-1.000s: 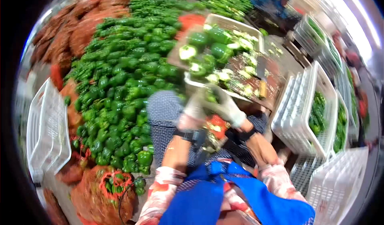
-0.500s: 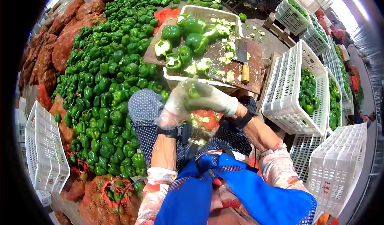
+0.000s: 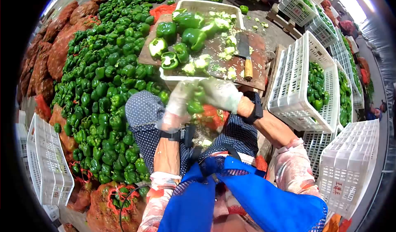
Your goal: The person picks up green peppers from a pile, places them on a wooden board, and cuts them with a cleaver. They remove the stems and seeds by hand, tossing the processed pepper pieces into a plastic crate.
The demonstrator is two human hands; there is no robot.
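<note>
My left hand (image 3: 180,100), in a pale work glove and smeared by motion, is closed around a green bell pepper (image 3: 195,106) above my lap. My right hand (image 3: 222,93), gloved too, has its fingers curled in at the top of the same pepper. Just beyond my hands, a wooden board (image 3: 215,54) lies across a white crate (image 3: 181,78). Several whole and cut-open peppers (image 3: 194,38) rest on its left side, with pale cores (image 3: 202,62) and seeds scattered about. A knife (image 3: 247,67) with a wooden handle lies on the right side.
A large heap of green peppers (image 3: 103,96) spreads at left, bordered by red mesh sacks (image 3: 62,57). White crates with peppers (image 3: 288,96) stand at right. Another white crate (image 3: 51,158) is at far left, and an upturned-looking one (image 3: 350,166) at lower right.
My hands have drawn slightly apart, and more of the pepper shows between them. My right forearm has shifted right. The whole view has moved a little, sliding the board left and up.
</note>
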